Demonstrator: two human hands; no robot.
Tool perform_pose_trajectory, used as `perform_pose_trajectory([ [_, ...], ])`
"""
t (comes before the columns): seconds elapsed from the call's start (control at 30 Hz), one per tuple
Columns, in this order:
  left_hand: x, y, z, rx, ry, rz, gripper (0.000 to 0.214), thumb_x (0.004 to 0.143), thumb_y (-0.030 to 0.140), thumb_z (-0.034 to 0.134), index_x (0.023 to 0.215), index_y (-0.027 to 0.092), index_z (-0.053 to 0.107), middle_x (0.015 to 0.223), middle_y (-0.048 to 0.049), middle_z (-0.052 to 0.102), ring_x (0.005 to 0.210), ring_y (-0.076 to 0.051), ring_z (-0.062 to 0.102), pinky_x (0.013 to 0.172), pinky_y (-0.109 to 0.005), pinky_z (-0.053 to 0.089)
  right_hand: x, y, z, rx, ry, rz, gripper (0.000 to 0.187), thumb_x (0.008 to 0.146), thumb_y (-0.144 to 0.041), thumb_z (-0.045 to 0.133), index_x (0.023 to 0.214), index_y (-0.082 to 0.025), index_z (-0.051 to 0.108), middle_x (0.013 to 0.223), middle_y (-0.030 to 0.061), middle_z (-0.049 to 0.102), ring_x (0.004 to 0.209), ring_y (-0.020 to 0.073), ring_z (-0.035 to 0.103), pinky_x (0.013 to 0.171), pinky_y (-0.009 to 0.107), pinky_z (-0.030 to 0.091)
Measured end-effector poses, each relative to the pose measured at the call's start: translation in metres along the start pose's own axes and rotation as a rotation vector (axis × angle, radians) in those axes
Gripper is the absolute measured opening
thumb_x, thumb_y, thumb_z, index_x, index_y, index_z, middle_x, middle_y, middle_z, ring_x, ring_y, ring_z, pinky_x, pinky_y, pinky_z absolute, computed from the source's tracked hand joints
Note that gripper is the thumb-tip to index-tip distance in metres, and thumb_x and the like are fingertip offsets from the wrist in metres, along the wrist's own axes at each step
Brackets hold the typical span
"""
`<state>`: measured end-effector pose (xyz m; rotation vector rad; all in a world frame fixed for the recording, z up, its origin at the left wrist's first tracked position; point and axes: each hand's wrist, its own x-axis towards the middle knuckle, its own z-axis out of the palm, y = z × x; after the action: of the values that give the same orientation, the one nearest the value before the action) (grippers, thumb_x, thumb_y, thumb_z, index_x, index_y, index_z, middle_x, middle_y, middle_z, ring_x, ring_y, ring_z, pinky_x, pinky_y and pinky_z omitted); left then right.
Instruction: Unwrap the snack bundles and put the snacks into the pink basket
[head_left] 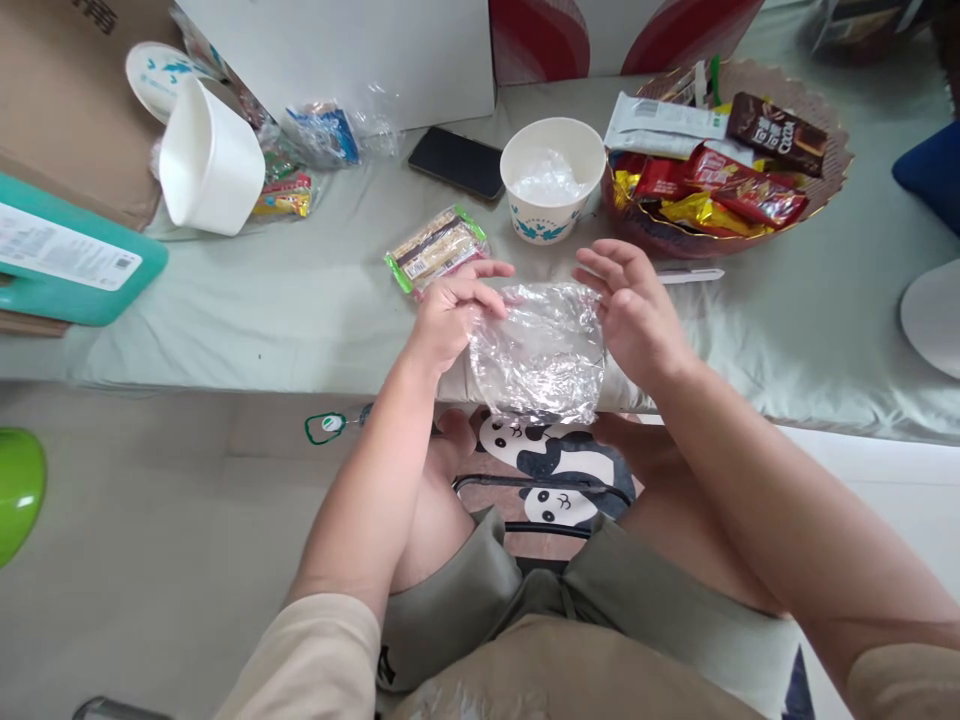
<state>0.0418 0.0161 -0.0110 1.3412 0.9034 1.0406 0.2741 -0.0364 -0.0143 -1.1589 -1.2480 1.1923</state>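
My left hand [450,315] and my right hand [634,310] hold a crinkled clear plastic bag [540,350] between them at the near edge of the table. The left fingers pinch the bag's upper left corner. The right hand's thumb side grips the bag's right edge while its other fingers spread upward. A green-edged pack of wafer biscuits [435,248] lies just beyond my left hand. Straight ahead stands a white paper bowl [551,180] lined with clear plastic.
A scalloped tray [825,190] of wrapped snacks sits at the right. A black phone [457,162], a tipped white cup [210,160], loose snack bags [322,135], a teal box [67,260] and cardboard line the back and left. Pale cloth [225,300] covers the table.
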Motion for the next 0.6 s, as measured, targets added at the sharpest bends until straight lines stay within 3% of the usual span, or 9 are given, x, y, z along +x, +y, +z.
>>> perform_pose_trajectory([
  [0.07, -0.003, 0.0, 0.001, 0.065, -0.046, 0.009, 0.017, 0.073, 0.011, 0.072, 0.06, 0.021, 0.077, 0.116, -0.0047, 0.075, 0.106, -0.022, 0.072, 0.086, -0.037, 0.063, -0.002, -0.002, 0.006, 0.041, -0.058, 0.051, 0.073, 0.073, -0.061, 0.08, 0.133, -0.034, 0.048, 0.142, 0.0069, 0.063, 0.13, 0.0265, 0.062, 0.101, 0.042, 0.056],
  [0.13, -0.004, 0.0, 0.001, 0.113, -0.082, 0.031, 0.016, 0.074, 0.014, 0.073, 0.062, 0.023, 0.078, 0.119, -0.0041, 0.074, 0.106, -0.022, 0.073, 0.086, -0.035, 0.062, -0.003, -0.004, 0.01, 0.053, -0.091, 0.141, 0.075, 0.07, -0.044, 0.085, 0.132, -0.032, 0.046, 0.123, 0.0053, 0.07, 0.107, 0.0224, 0.069, 0.088, 0.038, 0.059],
  [0.2, -0.004, -0.002, -0.003, 0.131, -0.091, 0.058, 0.015, 0.075, 0.015, 0.073, 0.063, 0.023, 0.078, 0.12, -0.0039, 0.074, 0.105, -0.021, 0.074, 0.091, -0.037, 0.062, -0.004, -0.006, 0.012, 0.031, -0.074, 0.21, 0.066, 0.07, -0.033, 0.083, 0.127, -0.028, 0.049, 0.098, 0.0003, 0.07, 0.083, 0.0175, 0.067, 0.075, 0.034, 0.057],
  [0.3, -0.001, -0.005, -0.01, 0.098, -0.028, 0.057, 0.008, 0.073, 0.017, 0.078, 0.078, 0.023, 0.079, 0.123, -0.0042, 0.072, 0.108, -0.023, 0.074, 0.098, -0.039, 0.061, -0.002, -0.008, 0.01, 0.003, 0.026, 0.195, 0.048, 0.071, -0.026, 0.077, 0.113, -0.027, 0.054, 0.081, -0.0035, 0.062, 0.072, 0.0148, 0.06, 0.069, 0.033, 0.053],
  [0.4, 0.004, -0.006, -0.013, -0.056, 0.011, -0.03, 0.036, 0.079, 0.028, 0.078, 0.114, 0.029, 0.073, 0.129, -0.006, 0.07, 0.117, -0.028, 0.073, 0.095, -0.043, 0.063, 0.0, -0.01, 0.008, -0.004, 0.126, 0.141, 0.036, 0.074, -0.024, 0.071, 0.106, -0.028, 0.055, 0.081, -0.0024, 0.06, 0.072, 0.0155, 0.059, 0.07, 0.034, 0.054],
  [0.5, 0.004, -0.002, -0.008, -0.226, -0.05, -0.194, 0.049, 0.09, 0.054, 0.066, 0.132, 0.03, 0.061, 0.124, -0.011, 0.073, 0.117, -0.033, 0.074, 0.086, -0.049, 0.064, 0.0, -0.01, 0.009, -0.022, 0.154, 0.094, 0.031, 0.079, -0.025, 0.067, 0.106, -0.029, 0.054, 0.084, -0.001, 0.058, 0.071, 0.0163, 0.058, 0.069, 0.035, 0.054],
  [0.57, 0.0, 0.002, -0.003, -0.314, -0.142, -0.338, 0.074, 0.082, 0.067, 0.072, 0.143, 0.031, 0.051, 0.117, -0.0117, 0.075, 0.113, -0.036, 0.075, 0.083, -0.052, 0.064, -0.001, -0.008, 0.011, -0.025, 0.141, 0.063, 0.03, 0.079, -0.023, 0.067, 0.105, -0.029, 0.054, 0.085, -0.0008, 0.058, 0.072, 0.0159, 0.058, 0.068, 0.034, 0.053],
  [0.6, -0.003, 0.005, 0.0, -0.333, -0.186, -0.398, 0.088, 0.075, 0.066, 0.08, 0.148, 0.034, 0.043, 0.114, -0.0103, 0.076, 0.111, -0.035, 0.076, 0.083, -0.051, 0.064, -0.001, -0.007, 0.012, -0.018, 0.131, 0.05, 0.03, 0.078, -0.022, 0.067, 0.105, -0.029, 0.054, 0.084, -0.001, 0.058, 0.072, 0.0155, 0.058, 0.067, 0.033, 0.052],
])
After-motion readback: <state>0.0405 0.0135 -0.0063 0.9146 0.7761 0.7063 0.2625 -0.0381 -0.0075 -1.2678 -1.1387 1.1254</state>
